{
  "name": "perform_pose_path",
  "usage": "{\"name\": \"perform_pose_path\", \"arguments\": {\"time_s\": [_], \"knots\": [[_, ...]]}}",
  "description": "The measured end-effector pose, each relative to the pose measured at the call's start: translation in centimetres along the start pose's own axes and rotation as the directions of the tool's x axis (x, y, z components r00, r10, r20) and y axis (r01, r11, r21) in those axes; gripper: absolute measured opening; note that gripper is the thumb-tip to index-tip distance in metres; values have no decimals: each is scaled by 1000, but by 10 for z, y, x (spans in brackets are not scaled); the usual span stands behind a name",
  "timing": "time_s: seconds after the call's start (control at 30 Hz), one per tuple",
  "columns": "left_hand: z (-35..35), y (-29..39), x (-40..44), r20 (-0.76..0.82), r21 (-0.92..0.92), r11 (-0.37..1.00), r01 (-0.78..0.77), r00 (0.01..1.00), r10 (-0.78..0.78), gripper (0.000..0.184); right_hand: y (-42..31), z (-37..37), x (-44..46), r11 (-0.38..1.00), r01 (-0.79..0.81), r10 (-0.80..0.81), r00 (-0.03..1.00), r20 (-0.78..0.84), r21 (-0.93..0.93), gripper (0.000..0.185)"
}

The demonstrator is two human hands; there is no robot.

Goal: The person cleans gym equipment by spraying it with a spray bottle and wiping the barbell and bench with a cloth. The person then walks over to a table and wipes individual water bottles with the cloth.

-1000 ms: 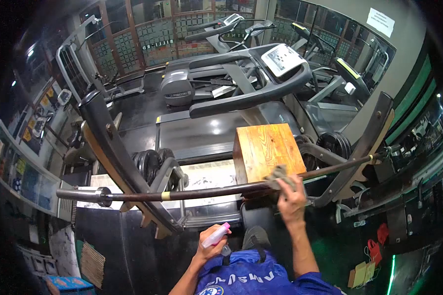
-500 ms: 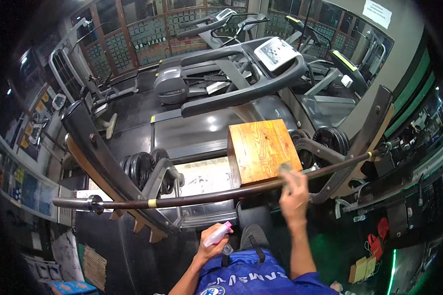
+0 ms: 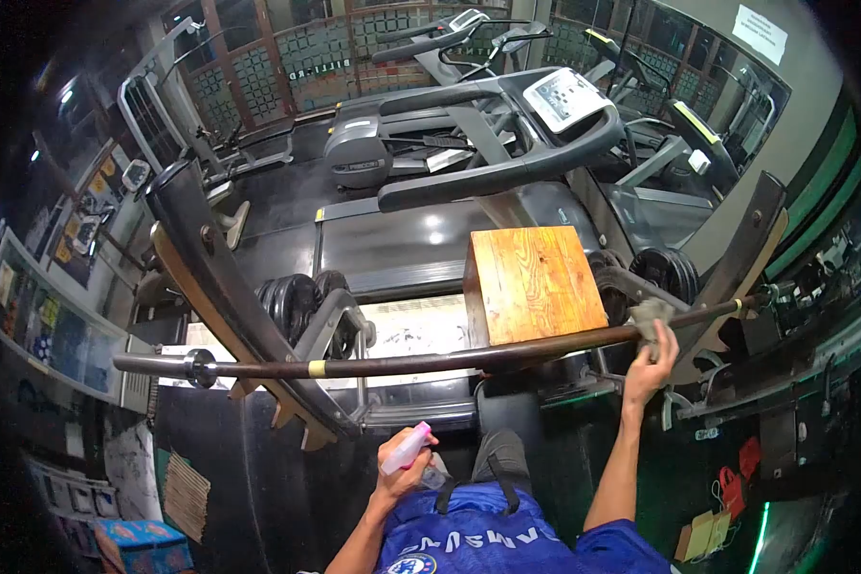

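Across two rack uprights [image 3: 239, 287] lies a barbell [image 3: 430, 363], its weight seemingly borne by them, so nobody need lift it; the right hand [image 3: 652, 365] bunches a greyish cloth [image 3: 651, 314] against the bar, while, well apart, the left hand [image 3: 402, 467] grips a spray bottle [image 3: 408, 450] low, perhaps to keep it handy

We believe this is a gym, because we see a treadmill [image 3: 488, 177] behind a rack [image 3: 206, 258], a barbell [image 3: 430, 364] across its posts, and weight plates [image 3: 292, 304] near its inner edges.
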State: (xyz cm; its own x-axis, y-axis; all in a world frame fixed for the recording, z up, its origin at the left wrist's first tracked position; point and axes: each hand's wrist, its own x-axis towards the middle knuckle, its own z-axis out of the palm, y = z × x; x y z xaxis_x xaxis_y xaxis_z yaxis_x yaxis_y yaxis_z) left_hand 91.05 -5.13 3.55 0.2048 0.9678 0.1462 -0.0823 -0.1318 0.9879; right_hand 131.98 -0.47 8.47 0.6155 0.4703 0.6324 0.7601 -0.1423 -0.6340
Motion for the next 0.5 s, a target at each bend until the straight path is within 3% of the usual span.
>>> {"name": "perform_pose_path", "arguments": {"time_s": [0.03,0.1,0.13,0.2,0.23,0.3,0.37,0.43,0.5], "knots": [[-2,1,-4,-15,3,1000,12,1000,-12,20,23,8,-4,997,-69,73,987,-142,28,46],[-5,-2,-9,-46,-23,999,23,999,-24,21,34,31,-11,828,-292,448,858,-251,479,45],[-6,1,-11,-50,-19,999,28,998,-28,21,34,36,-15,653,-345,627,745,-226,675,46],[-8,0,-16,-47,4,1000,18,999,-18,22,29,60,-35,230,-515,813,568,128,826,42],[-8,-3,-19,-45,23,1000,6,999,-5,22,31,71,-49,10,-546,755,554,352,838,40],[-11,-2,-21,-56,54,998,-15,998,18,22,-1,86,-89,-239,-578,544,586,600,780,39],[-15,4,-27,-70,72,997,-12,997,17,22,-74,83,-110,-360,-534,558,534,635,765,42],[-22,-3,-33,-99,97,995,-26,994,36,21,-102,85,-130,-295,-517,537,606,588,803,47],[-26,-6,-43,-156,61,998,1,988,9,21,-142,79,-148,-356,-604,463,548,697,712,44]]}}
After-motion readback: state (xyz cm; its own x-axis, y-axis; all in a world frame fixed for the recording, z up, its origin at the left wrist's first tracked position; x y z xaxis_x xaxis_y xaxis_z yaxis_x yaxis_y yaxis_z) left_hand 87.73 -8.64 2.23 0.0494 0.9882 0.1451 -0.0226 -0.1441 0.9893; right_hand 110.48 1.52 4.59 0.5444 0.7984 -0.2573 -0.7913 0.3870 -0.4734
